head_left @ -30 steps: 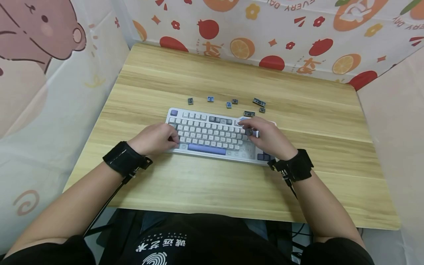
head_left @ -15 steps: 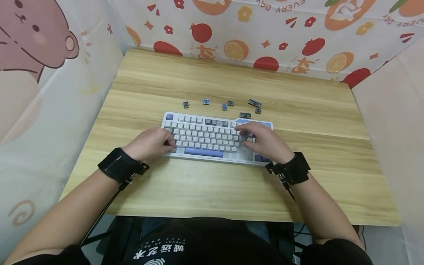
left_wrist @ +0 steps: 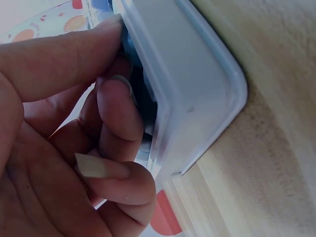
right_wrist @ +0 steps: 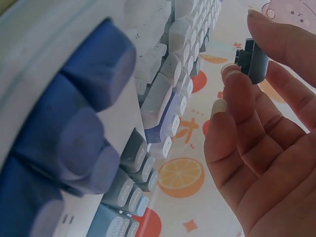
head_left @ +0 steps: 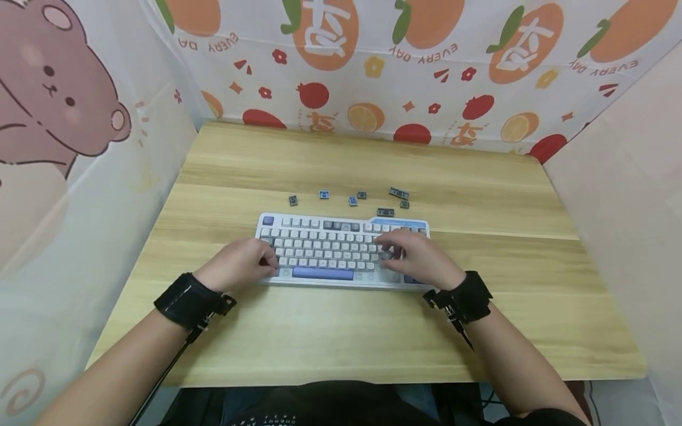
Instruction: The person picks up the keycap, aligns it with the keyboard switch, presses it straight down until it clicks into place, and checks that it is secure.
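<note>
A pale keyboard (head_left: 314,286) with a long blue-violet space bar (head_left: 322,273) lies across the middle of the table. At its lower left corner, my left hand (head_left: 240,263) has curled fingers. In the left wrist view, its thumb and forefinger meet at a blue keycap (left_wrist: 130,49) on the keyboard's edge; the fingertips hide much of it. Above the keyboard's right part, my right hand (head_left: 415,254) pinches a dark grey keycap (right_wrist: 256,61) between thumb and fingers. That keycap hangs apart from the board, its hollow side showing. Clear bare switches (right_wrist: 148,61) show among the keys.
Behind the keyboard lie several loose keycaps, upside down, among them a blue one (head_left: 324,194), a dark one at left (head_left: 293,200) and a long dark one (head_left: 398,193). Patterned cloth (head_left: 362,118) hangs along the table's back edge.
The head view has tilted up, so everything sits lower. My right hand has drawn slightly toward me with its keycap, uncovering the keyboard's upper right corner. The left hand stays at the lower left corner.
</note>
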Demonstrator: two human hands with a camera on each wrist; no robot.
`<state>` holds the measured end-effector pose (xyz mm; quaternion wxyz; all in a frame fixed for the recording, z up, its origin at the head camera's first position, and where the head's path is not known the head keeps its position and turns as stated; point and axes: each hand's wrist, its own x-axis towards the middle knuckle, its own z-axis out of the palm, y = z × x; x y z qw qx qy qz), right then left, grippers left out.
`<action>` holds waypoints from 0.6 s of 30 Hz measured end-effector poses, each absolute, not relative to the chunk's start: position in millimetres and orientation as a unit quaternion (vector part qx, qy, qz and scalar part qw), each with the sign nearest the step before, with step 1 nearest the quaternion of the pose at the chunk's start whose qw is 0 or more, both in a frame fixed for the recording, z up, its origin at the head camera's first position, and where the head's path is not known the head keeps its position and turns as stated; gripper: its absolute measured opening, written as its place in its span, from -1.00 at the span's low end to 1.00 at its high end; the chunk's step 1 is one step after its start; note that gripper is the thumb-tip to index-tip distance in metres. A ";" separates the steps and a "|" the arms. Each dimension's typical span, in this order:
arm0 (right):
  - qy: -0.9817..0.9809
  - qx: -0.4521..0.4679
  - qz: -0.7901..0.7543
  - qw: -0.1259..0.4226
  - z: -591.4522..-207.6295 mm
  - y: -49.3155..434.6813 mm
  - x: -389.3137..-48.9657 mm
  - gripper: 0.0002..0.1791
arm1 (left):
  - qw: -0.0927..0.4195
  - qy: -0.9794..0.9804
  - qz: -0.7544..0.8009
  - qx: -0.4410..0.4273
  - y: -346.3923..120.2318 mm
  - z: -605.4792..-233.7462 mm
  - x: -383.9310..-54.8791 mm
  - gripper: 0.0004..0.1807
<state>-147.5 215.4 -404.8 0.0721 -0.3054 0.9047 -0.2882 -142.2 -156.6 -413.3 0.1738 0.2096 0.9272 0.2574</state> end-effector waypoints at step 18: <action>0.906 -0.302 -0.287 0.076 -406.5 218.3 -127.5 -0.64 | 0.169 0.928 0.262 0.202 -156.5 -407.3 -132.9 -0.92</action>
